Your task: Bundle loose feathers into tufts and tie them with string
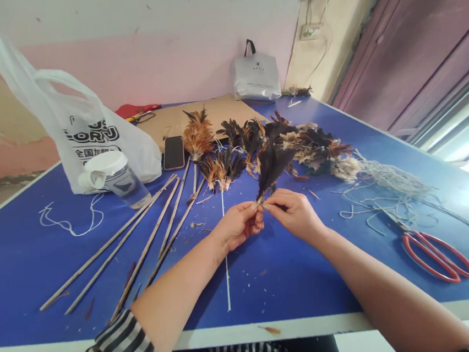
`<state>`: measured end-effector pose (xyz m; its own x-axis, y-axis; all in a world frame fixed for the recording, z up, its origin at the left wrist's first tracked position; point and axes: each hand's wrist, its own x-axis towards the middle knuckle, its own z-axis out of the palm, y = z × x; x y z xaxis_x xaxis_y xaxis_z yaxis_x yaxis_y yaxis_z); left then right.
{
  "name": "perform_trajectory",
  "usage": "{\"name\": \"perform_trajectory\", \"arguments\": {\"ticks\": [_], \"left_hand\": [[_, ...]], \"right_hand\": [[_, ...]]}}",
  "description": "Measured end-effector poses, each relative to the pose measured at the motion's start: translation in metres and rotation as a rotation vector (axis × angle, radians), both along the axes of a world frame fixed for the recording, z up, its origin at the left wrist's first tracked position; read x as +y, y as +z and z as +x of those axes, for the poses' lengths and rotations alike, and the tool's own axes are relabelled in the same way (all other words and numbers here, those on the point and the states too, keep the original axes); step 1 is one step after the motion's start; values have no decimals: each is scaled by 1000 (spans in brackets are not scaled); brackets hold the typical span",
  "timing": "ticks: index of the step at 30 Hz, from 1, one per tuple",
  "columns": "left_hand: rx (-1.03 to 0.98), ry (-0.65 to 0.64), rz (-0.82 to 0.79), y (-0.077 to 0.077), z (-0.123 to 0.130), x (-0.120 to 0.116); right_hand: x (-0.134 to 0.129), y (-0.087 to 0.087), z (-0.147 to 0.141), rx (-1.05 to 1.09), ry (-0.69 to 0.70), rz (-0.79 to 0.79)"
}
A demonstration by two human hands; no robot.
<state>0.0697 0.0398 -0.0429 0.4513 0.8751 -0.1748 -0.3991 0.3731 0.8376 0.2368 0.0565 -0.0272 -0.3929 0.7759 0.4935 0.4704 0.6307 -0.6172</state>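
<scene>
A small bunch of dark feathers (pixel 272 167) stands up between my two hands, its quill ends pinched at the bottom. My left hand (pixel 245 223) is closed around those ends, thumb against the curled fingers. From the other side my right hand (pixel 291 210) pinches the same base with thumb and forefinger. Just beyond lie more feather bunches: a brown-and-black one (pixel 222 170), a fuller orange-brown one (pixel 198 133) and a mixed pile of dark and tan feathers (pixel 309 141). Whether thread is wound at the pinched base is too small to tell.
Several thin sticks (pixel 150 245) lie left on the blue table (pixel 295 292). Behind them are a lidded plastic jug (pixel 125 184), a white plastic bag (pixel 88 123) and a phone (pixel 173 153). To the right are tangled string (pixel 396 177) and red-handled scissors (pixel 436 253). A silver bag (pixel 256 77) stands behind.
</scene>
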Motion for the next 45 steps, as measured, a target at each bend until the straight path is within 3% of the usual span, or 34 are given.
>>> {"name": "perform_trajectory", "arguments": {"ticks": [5, 11, 14, 25, 31, 41, 45], "left_hand": [[116, 46, 38, -1, 8, -6], [388, 116, 318, -10, 8, -3], [453, 97, 365, -14, 8, -1], [342, 13, 3, 4, 1, -2], [156, -21, -187, 8, -8, 5], [101, -70, -230, 7, -13, 8], [96, -76, -246, 8, -14, 8]], "right_hand": [[-7, -4, -2, -238, 5, 242], [-7, -6, -6, -143, 69, 206], [-7, -7, -6, -122, 84, 180], [-5, -10, -9, -29, 123, 105], [-4, -8, -6, -24, 94, 155], [-6, -8, -8, 23, 182, 177], [-5, -7, -5, -69, 238, 224]]}}
